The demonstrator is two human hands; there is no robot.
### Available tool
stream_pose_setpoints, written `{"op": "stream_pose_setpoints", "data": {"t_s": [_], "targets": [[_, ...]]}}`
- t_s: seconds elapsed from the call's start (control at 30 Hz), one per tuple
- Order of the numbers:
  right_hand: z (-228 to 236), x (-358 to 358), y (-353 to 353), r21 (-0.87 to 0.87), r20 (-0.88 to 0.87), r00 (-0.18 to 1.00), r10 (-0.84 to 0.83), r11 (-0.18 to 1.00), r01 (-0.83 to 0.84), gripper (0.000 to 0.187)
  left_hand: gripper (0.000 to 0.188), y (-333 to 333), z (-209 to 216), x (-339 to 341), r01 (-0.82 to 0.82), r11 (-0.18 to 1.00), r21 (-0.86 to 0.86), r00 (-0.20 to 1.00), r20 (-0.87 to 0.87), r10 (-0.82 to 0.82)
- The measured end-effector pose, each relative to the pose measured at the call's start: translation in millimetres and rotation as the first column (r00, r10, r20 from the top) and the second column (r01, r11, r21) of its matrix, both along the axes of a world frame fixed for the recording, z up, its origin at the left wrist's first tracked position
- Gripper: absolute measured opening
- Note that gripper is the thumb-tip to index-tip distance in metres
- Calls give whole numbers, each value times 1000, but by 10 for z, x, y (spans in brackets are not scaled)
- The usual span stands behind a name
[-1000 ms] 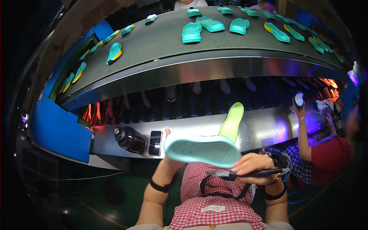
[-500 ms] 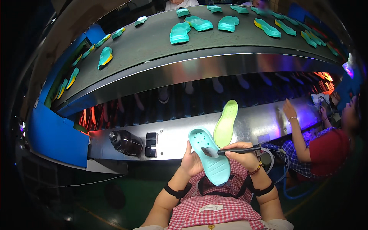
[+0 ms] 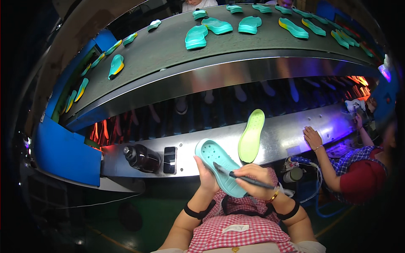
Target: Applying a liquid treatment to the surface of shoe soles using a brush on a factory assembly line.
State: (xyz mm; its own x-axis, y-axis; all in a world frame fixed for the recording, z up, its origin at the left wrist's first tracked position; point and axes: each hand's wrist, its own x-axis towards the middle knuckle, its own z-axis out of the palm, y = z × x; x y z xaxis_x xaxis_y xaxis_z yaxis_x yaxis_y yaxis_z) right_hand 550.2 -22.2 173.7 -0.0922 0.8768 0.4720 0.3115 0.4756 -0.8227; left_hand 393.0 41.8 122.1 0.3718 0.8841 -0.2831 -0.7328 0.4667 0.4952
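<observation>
My left hand (image 3: pixel 206 178) is closed round the left edge of a teal shoe sole (image 3: pixel 225 182), which tilts over my lap, its inner face up. Small holes dot the toe end. In my right hand (image 3: pixel 255 180) is a brush (image 3: pixel 261 184) with a dark handle. Its bristles touch the inside of the sole near the middle, just below the holes. A lime-green sole (image 3: pixel 251 137) with holes at its far end lies on the metal ledge beyond my right hand.
A dark bottle (image 3: pixel 142 157) and a black phone-like rectangle (image 3: pixel 169 160) sit on the metal ledge (image 3: pixel 190 154). Behind it runs a conveyor belt (image 3: pixel 152 50) carrying several teal and yellow soles (image 3: pixel 196 38). At right, a co-worker's hand (image 3: pixel 312 138) rests on the ledge, near cables and a pale container (image 3: pixel 292 175).
The teal sole has shifted slightly left and up. The brush has turned, its handle now slanting down to the right. The co-worker's hand has come down onto the ledge.
</observation>
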Motion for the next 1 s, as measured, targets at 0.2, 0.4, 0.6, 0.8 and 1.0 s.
{"op": "stream_pose_setpoints", "data": {"t_s": [0.2,0.4,0.6,0.8,1.0], "targets": [[209,90,-116,85,219,963,158,980,-180,18,87,168,197,-140,-180,976,123,984,34,177],[441,174,153,-6,-55,979,198,980,-198,19,88,-34,520,42,-82,988,128,993,91,70],[434,117,42,-5,-70,888,454,890,-455,17,85,95,528,-49,-126,965,229,975,206,79],[410,206,34,-21,-57,908,415,909,-417,21,84,100,605,-60,-201,933,298,973,170,155],[301,381,-16,-297,-340,913,224,896,-330,21,82,49,725,-55,-171,933,317,984,102,145]]}}
